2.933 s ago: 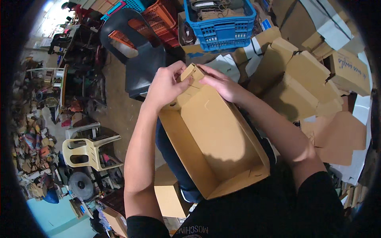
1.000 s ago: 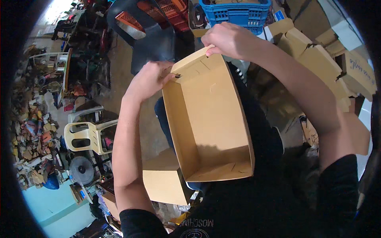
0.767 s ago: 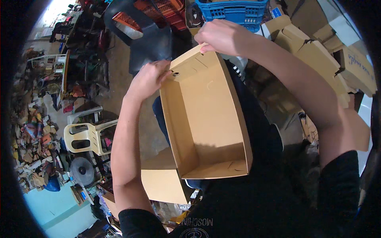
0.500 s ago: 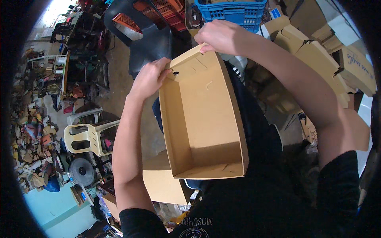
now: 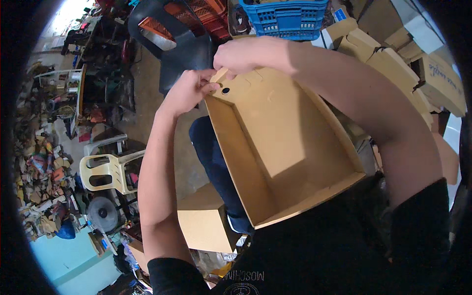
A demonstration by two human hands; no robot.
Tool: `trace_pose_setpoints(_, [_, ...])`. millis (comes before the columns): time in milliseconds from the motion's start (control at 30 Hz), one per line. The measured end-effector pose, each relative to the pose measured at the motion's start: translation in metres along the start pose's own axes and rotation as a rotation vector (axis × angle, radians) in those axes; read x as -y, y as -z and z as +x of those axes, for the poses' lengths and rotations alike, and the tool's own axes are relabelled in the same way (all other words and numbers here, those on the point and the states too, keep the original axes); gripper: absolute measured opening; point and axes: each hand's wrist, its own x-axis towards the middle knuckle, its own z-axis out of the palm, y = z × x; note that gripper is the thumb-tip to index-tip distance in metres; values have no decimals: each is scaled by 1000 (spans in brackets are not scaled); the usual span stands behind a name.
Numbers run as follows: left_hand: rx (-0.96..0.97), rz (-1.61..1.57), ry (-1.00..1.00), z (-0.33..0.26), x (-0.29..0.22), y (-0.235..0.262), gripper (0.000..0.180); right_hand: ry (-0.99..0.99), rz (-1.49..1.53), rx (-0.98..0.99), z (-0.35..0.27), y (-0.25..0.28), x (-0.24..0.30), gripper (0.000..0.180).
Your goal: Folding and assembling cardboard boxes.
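An open, shallow tan cardboard box (image 5: 290, 128) rests tilted over my lap, its hollow side facing up at me. At its far left corner, beside a small round hole, my left hand (image 5: 187, 93) pinches the edge between thumb and fingers. My right hand (image 5: 246, 55) is closed on the far rim right next to it, the fingertips of both hands almost meeting. My right hand and wrist hide part of that far wall. The near end of the box reaches my dark shirt.
A black plastic chair (image 5: 184, 66) stands ahead on the left, with a blue crate (image 5: 287, 19) beyond my right hand. Flattened and folded cardboard boxes (image 5: 393, 69) are piled on the right. Another cardboard box (image 5: 204, 228) sits by my left leg. Farther left is a cream chair (image 5: 115, 172).
My right hand has slid left along the far rim to the corner by my left hand. The near end of the box has swung to the right, uncovering my left leg.
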Motion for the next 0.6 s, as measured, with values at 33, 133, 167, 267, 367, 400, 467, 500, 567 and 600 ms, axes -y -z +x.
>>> trace_pose_setpoints(33, [-2,-3,4,0,0,2,27,8,115,33,1,2,0,32])
trace_pose_setpoints(133, [96,100,68,1,2,8,28,-20,137,3,1,-2,3,32])
trace_pose_setpoints(167, [111,69,105,2,3,9,28,-18,138,6,0,-3,3,32])
trace_pose_setpoints(267, [109,44,131,3,2,6,27,-32,141,-6,1,-6,-1,34])
trace_pose_setpoints(367, [81,108,86,3,-4,5,28,5,61,-39,2,-9,0,36])
trace_pose_setpoints(400, [71,166,49,3,-7,5,28,-3,79,-38,0,-8,0,36])
trace_pose_setpoints(467, [36,221,16,2,-4,3,28,-8,97,-38,-4,-7,2,36])
trace_pose_setpoints(500, [3,275,-17,2,-3,2,28,-5,102,-63,-6,-7,3,36])
trace_pose_setpoints(567, [-19,257,-46,3,-2,-1,28,-8,107,-91,-9,-7,1,36])
trace_pose_setpoints(600, [-41,237,-73,3,-1,-2,28,-9,117,-103,-10,-8,1,35])
